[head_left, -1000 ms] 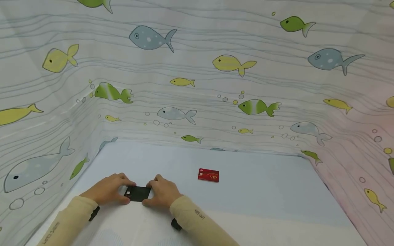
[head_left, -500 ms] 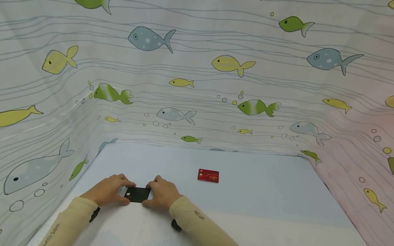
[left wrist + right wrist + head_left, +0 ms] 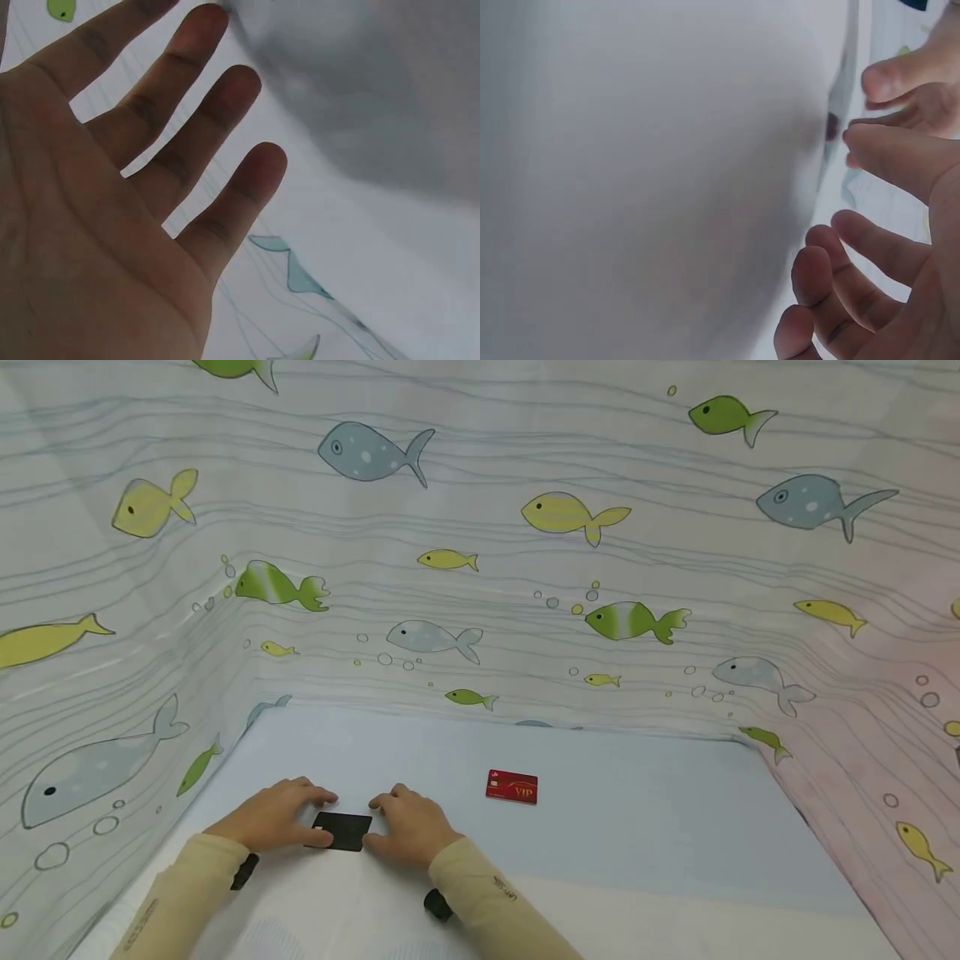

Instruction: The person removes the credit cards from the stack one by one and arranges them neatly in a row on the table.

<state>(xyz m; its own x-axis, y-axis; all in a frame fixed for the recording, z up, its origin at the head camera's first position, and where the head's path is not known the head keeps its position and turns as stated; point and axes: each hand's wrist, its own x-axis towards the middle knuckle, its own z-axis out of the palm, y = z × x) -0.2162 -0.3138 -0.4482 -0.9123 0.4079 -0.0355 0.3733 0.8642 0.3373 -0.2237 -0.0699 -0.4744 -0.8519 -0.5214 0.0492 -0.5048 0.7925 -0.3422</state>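
A black card (image 3: 350, 832) lies flat on the pale surface in the head view, between the two hands. My left hand (image 3: 273, 817) is at its left side, fingers spread, with the thumb overlapping the card's lower left corner. On the other side, my right hand (image 3: 414, 829) has its thumb tip right by the card's right edge and its index finger lifted away from the upper corner. The left wrist view shows the left palm (image 3: 97, 217) with straight, separated fingers. Loosely bent fingers of the right hand (image 3: 900, 277) hold nothing in the right wrist view.
A red card marked VIP (image 3: 512, 787) lies farther back, right of the hands. The pale table surface (image 3: 615, 827) is enclosed at the back and sides by a fish-patterned curtain (image 3: 517, 593).
Both hands gripped the black card's ends earlier; now their fingers have spread off it. The black card stays in about the same place, and the red card has not moved.
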